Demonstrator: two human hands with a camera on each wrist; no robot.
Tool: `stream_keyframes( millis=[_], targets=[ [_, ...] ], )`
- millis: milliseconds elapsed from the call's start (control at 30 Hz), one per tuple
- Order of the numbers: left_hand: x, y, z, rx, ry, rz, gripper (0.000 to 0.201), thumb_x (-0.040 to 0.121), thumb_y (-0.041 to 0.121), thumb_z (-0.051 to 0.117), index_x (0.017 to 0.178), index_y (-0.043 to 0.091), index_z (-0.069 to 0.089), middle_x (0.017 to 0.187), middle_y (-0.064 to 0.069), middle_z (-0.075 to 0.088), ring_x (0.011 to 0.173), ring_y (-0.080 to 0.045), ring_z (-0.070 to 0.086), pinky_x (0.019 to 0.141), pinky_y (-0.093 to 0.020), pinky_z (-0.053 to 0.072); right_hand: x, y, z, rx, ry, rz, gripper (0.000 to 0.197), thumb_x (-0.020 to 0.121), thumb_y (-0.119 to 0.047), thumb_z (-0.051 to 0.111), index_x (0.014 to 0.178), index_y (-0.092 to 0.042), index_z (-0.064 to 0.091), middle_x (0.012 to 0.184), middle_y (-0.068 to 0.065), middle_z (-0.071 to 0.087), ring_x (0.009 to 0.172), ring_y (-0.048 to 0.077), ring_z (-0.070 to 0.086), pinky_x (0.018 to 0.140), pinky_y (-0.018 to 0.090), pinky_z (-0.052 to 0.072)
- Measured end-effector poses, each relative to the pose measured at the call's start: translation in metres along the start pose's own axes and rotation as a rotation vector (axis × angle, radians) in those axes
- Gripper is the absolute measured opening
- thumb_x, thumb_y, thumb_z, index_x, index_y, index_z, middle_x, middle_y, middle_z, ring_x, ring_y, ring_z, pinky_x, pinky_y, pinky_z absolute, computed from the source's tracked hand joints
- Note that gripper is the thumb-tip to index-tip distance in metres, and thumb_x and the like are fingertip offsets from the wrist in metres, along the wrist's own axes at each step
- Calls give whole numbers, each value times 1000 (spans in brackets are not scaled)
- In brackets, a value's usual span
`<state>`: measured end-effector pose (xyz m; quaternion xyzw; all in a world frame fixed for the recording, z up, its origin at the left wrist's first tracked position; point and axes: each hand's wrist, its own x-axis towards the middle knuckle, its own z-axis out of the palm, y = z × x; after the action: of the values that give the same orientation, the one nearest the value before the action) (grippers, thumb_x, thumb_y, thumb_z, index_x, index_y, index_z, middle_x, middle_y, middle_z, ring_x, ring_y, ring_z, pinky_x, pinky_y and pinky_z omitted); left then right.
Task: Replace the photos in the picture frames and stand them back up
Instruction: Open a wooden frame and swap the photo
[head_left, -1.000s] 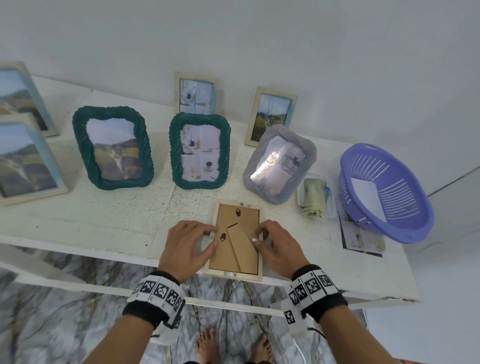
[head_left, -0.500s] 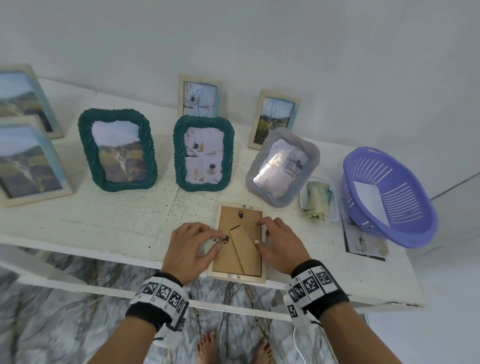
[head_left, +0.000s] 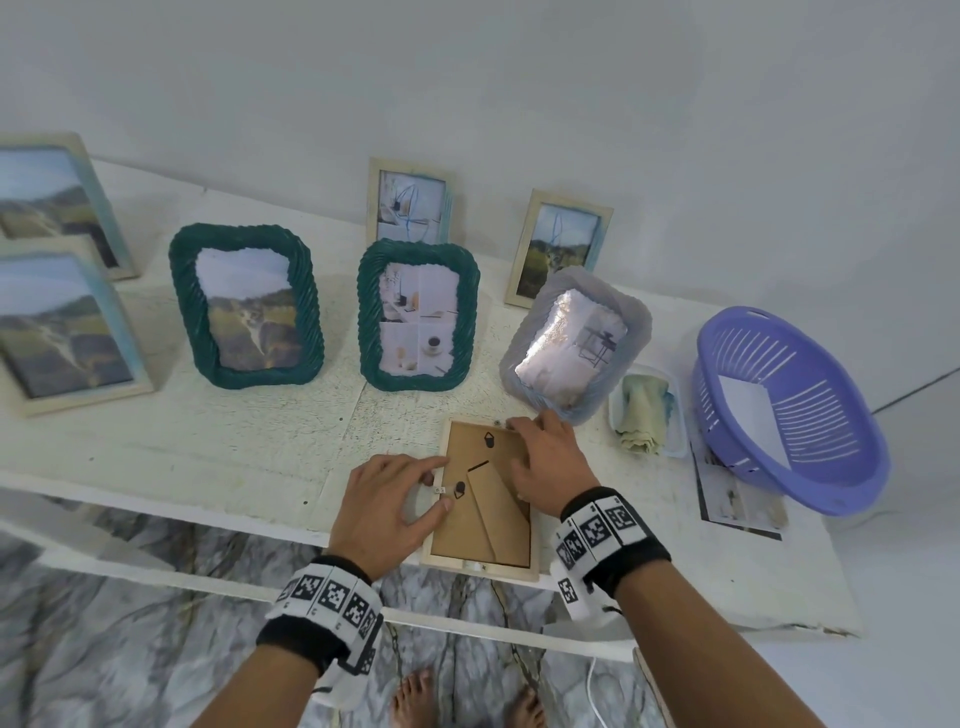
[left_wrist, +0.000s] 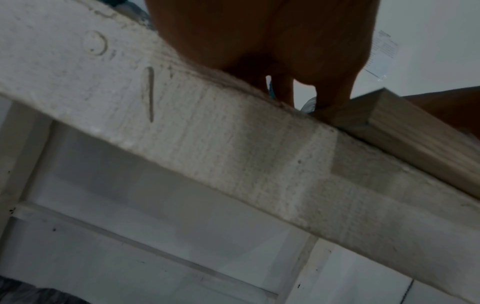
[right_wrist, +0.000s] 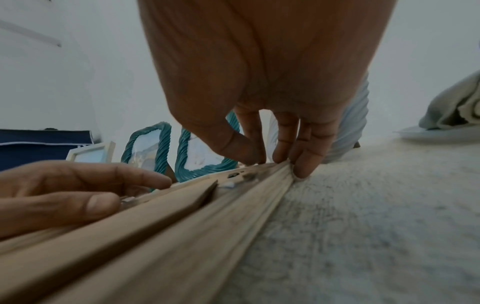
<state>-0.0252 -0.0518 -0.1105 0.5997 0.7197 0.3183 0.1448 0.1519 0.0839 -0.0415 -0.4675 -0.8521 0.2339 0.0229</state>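
From the head view, a small pale wooden frame (head_left: 480, 506) lies face down at the near edge of the white table (head_left: 208, 447), its brown backing board up, with a folded-flat stand leg and two small black hangers on it. The left hand (head_left: 387, 512) rests at the frame's left edge, thumb and forefinger pinching at a small metal tab there. The right hand (head_left: 550, 467) lies over the far right corner, fingers bent onto the frame's edge. Beyond stand two green frames (head_left: 244, 306), a grey frame (head_left: 574, 343) and a purple basket (head_left: 789, 410).

The left wrist view shows the fingertips (left_wrist: 330, 98) touching the frame's corner (left_wrist: 405, 123) at the table's front edge.

The right wrist view shows the fingers (right_wrist: 306, 152) curled down, gripping the frame's moulded rim (right_wrist: 233, 207).
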Motion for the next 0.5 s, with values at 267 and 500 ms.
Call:
stream_keyframes(
  millis=[267, 500],
  targets=[
    [0, 1, 0, 3, 12, 1, 44, 86, 60, 50, 126, 41, 56, 95, 25, 55, 101, 0, 43, 88, -24, 27, 3, 11, 3, 186, -52, 50, 46, 86, -11, 51, 129, -27, 55, 115, 4, 41, 115, 27, 36, 96, 26, 25],
    [0, 1, 0, 7, 16, -6, 45, 85, 61, 49, 125, 41, 57, 94, 25, 55, 101, -1, 43, 88, -22, 27, -4, 11, 1, 251, -45, 38, 50, 89, -11, 51, 135, -30, 53, 113, 4, 39, 114, 27, 37, 107, 34, 27]
  ],
)
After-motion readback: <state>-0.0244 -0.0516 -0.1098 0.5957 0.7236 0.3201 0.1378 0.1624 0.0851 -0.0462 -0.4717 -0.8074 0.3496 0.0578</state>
